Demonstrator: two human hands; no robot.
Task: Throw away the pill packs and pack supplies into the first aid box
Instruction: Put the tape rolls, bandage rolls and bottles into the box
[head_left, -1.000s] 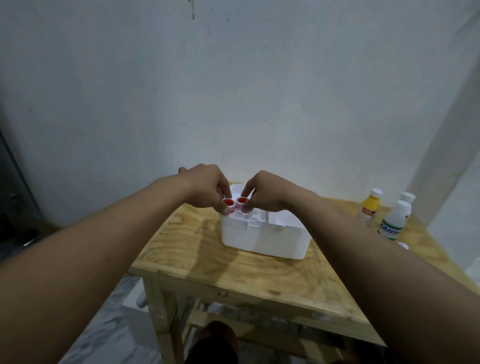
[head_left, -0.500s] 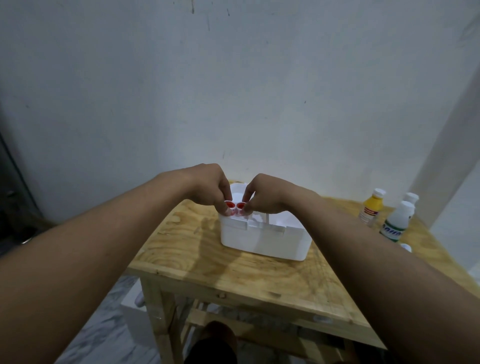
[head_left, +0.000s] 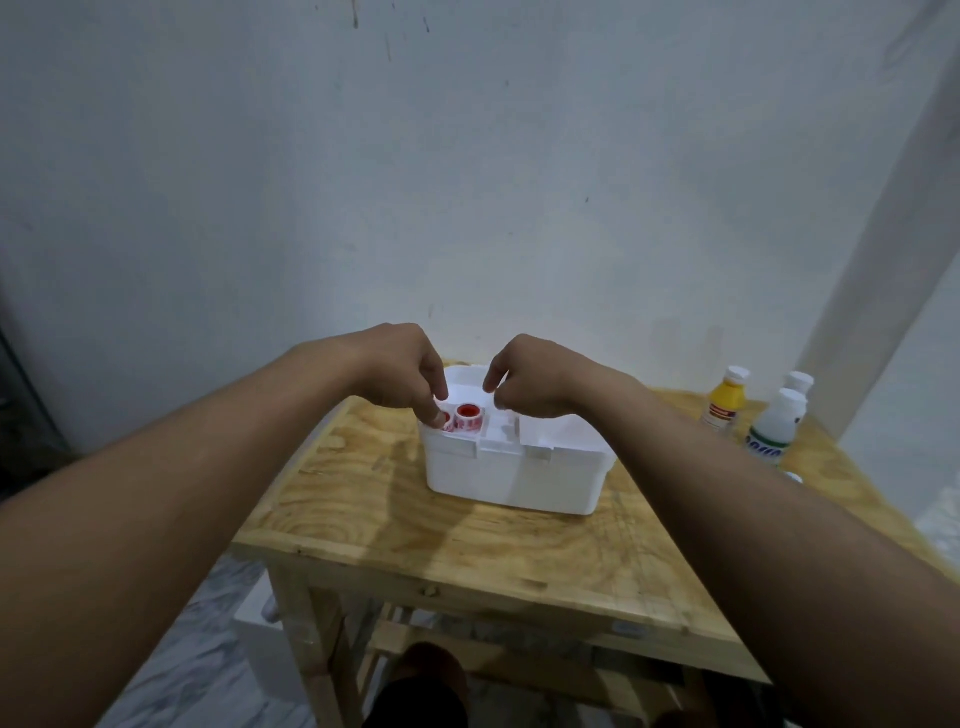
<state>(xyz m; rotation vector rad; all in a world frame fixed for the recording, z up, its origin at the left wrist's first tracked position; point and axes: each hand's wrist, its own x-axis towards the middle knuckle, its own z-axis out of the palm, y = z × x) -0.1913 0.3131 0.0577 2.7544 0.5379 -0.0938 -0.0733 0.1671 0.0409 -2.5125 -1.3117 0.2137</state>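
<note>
Hands hover over an open white first aid box (head_left: 511, 473) standing on a light wooden table (head_left: 395, 525) against a pale wall (head_left: 467, 182). The left hand (head_left: 402, 371) reaches down into the box's near-left compartment, its fingers curled narrow, with one fingertip touching a small red-and-white roll (head_left: 447, 420) that sits partly hidden behind it. Whether the fingers actually grip that roll cannot be told. A second red-and-white roll (head_left: 469, 417) stands upright just beside the first in the same compartment, free of either hand. The right hand (head_left: 535, 376) hangs above the middle of the box, fingers loosely curled and holding nothing, apart from both rolls. At the table's far right edge, well apart from the box, stand a yellow bottle (head_left: 724, 400) with a white cap and a white bottle (head_left: 776, 423) with a green label, with another white-capped bottle (head_left: 800, 382) just behind them.
</note>
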